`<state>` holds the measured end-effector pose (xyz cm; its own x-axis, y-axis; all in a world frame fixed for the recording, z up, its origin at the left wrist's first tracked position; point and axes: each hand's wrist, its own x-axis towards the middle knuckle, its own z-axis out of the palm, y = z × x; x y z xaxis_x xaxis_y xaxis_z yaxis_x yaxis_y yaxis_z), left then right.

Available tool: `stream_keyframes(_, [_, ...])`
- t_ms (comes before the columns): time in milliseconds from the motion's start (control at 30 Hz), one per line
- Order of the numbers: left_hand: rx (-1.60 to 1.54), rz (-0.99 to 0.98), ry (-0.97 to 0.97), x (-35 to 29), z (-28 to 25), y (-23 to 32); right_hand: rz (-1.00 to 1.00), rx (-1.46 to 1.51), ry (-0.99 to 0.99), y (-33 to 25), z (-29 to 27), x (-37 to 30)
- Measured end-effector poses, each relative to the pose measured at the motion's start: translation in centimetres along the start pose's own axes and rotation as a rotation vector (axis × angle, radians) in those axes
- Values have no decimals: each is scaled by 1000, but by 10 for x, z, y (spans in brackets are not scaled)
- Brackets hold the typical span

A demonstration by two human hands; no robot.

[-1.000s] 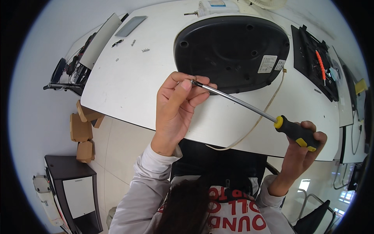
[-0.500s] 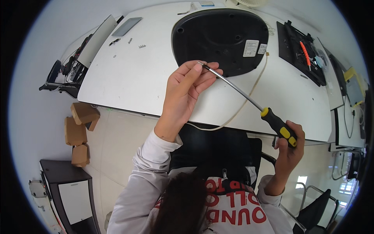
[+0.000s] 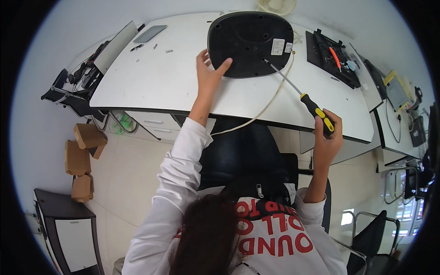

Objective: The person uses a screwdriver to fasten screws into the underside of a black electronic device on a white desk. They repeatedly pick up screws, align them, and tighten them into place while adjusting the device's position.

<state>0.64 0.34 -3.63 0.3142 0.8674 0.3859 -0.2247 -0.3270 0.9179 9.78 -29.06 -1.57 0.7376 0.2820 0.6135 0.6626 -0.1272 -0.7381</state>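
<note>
My right hand [image 3: 328, 133] grips a long screwdriver [image 3: 313, 107] by its black-and-yellow handle. The slanting steel shaft ends at a hole near the front edge of a black plastic base [image 3: 236, 50]. This base is rounded, has several holes and two white labels, and lies on the white table. At its left front edge is my left hand [image 3: 210, 73], thumb on top and fingers around the rim, partly hidden. A cream cord [image 3: 270, 101] runs from the base's right side toward my lap. Small screws [image 3: 169, 51] lie on the table to the left.
On the right of the table [image 3: 151, 87] an open black tool case [image 3: 327, 57] holds an orange-handled tool [image 3: 335, 57]. A grey flat plate [image 3: 150, 33] lies far left. Cardboard boxes [image 3: 78, 156] stand on the floor at left. A cream fan-like grille [image 3: 276, 5] is behind the base.
My left hand has let go of the screwdriver tip and taken the base's left edge. The screwdriver tip has moved right and down onto the base.
</note>
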Motion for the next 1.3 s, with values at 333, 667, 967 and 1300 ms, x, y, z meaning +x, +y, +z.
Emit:
stream_keyframes(333, [-163,-130,-16,-6,5,-11,-49,-44,33,-2,12,-10])
stream_keyframes(667, [-152,-67,-36,-1,6,-29,-166,-133,26,-20,9,-10])
stream_keyframes(967, [-67,-32,-28,4,6,-35,-270,-229,-5,-27,18,-4])
stream_keyframes(1300, [-62,-35,6,2,4,-33,-381,-302,-140,-53,23,-18])
